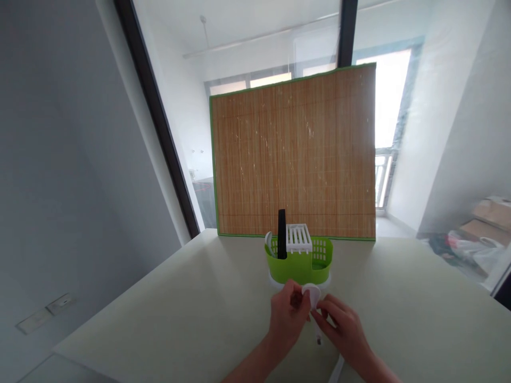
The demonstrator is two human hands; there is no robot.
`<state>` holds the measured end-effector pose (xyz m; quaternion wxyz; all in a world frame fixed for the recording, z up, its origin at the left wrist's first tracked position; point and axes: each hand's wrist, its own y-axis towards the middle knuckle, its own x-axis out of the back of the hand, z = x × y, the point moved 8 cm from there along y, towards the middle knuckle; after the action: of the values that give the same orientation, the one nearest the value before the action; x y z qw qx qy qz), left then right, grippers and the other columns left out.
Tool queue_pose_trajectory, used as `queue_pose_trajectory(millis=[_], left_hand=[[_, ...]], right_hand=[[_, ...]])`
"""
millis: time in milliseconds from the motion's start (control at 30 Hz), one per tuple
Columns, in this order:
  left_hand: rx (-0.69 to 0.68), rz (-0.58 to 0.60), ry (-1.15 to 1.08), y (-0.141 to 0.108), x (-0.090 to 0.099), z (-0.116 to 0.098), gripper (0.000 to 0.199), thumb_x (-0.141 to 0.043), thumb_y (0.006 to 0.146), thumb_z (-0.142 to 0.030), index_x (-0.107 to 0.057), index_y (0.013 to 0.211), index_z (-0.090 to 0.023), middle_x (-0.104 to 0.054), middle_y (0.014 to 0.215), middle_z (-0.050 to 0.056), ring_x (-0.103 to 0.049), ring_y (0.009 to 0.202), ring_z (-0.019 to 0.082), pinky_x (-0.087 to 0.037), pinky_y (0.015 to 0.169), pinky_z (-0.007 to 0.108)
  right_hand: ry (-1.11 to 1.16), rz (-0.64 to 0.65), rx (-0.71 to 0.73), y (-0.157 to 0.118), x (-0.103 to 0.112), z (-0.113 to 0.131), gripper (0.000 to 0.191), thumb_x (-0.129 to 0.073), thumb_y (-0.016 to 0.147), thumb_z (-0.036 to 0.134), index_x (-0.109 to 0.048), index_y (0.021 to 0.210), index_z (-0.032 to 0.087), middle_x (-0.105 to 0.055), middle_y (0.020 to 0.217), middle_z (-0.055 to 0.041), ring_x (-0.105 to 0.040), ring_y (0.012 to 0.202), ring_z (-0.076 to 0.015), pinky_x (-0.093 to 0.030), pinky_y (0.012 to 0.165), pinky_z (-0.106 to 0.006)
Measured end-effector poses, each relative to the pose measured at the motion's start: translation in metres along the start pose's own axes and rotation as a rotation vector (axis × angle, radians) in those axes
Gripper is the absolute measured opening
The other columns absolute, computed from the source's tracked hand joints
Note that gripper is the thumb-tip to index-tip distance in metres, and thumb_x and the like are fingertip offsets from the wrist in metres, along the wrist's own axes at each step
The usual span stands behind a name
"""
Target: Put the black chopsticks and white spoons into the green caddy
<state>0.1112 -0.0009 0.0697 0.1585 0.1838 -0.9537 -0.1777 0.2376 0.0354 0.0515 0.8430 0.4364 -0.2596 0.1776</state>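
Note:
In front of a green basket (295, 272), my left hand (288, 313) pinches the rounded end of a white spoon (312, 293). My right hand (344, 325) has its fingers closed on the same spoon, just below the rounded end. The spoon's narrow part hangs down between my hands. A white strip-like object (337, 369) lies under my right wrist, partly cut off by the frame. In the basket stand a black upright object (281, 234) and a white ladle-like utensil (269, 242); a white slatted rack (298, 238) sits on its middle.
The basket stands on a pale table (191, 314). Behind it a bamboo mat (295, 159) with green edging stands upright against glass. A wall rises at the left; boxes (493, 221) and plastic bags lie at the far right.

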Motion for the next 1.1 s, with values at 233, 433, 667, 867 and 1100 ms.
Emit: queue_pose_trajectory(millis=[233,433,667,867,1100], left_hand=[[-0.203,-0.057,0.356,-0.01,0.016,-0.015,0.016,-0.052,0.083,-0.034,-0.052,0.073,-0.022,-0.059,0.058,-0.003,-0.053,0.051,0.009,-0.042,0.051,0.019],[-0.49,-0.057,0.646,-0.017,0.02,-0.049,0.01,-0.049,0.084,-0.026,-0.058,0.083,-0.022,-0.064,0.067,0.0,-0.055,0.055,0.01,-0.041,0.056,0.021],[-0.607,-0.533,0.686,0.02,0.1,-0.106,0.011,-0.056,0.082,-0.028,-0.06,0.077,-0.019,-0.057,0.056,-0.004,-0.049,0.049,0.006,-0.038,0.052,0.017],[-0.51,-0.717,0.714,0.082,0.133,-0.116,0.022,-0.053,0.082,-0.037,-0.06,0.074,-0.017,-0.058,0.058,-0.004,-0.05,0.051,0.006,-0.034,0.052,0.017],[-0.441,-0.733,0.639,0.106,0.14,-0.092,0.022,-0.054,0.081,-0.037,-0.059,0.075,-0.017,-0.059,0.06,-0.004,-0.051,0.051,0.007,-0.035,0.052,0.018]], right_hand=[[0.027,0.14,-0.053,-0.004,-0.022,-0.006,0.019,-0.047,0.09,0.033,-0.054,0.077,0.021,-0.056,0.068,0.0018,-0.053,0.062,-0.0126,-0.036,0.059,-0.022],[0.013,0.158,-0.055,-0.004,-0.022,-0.005,0.017,-0.048,0.09,0.032,-0.055,0.078,0.021,-0.057,0.07,0.0016,-0.053,0.064,-0.0128,-0.037,0.06,-0.022],[0.006,0.121,-0.036,-0.002,-0.013,-0.002,0.017,-0.046,0.09,0.032,-0.058,0.097,0.023,-0.062,0.077,-0.0002,-0.057,0.066,-0.013,-0.041,0.062,-0.022],[0.013,0.133,-0.002,-0.002,-0.012,0.001,0.017,-0.043,0.091,0.029,-0.059,0.094,0.023,-0.062,0.077,-0.0007,-0.059,0.068,-0.013,-0.042,0.064,-0.023],[0.001,0.113,0.007,0.001,-0.011,0.002,0.018,-0.042,0.09,0.027,-0.059,0.089,0.023,-0.061,0.074,-0.0002,-0.058,0.066,-0.0127,-0.042,0.063,-0.023]])
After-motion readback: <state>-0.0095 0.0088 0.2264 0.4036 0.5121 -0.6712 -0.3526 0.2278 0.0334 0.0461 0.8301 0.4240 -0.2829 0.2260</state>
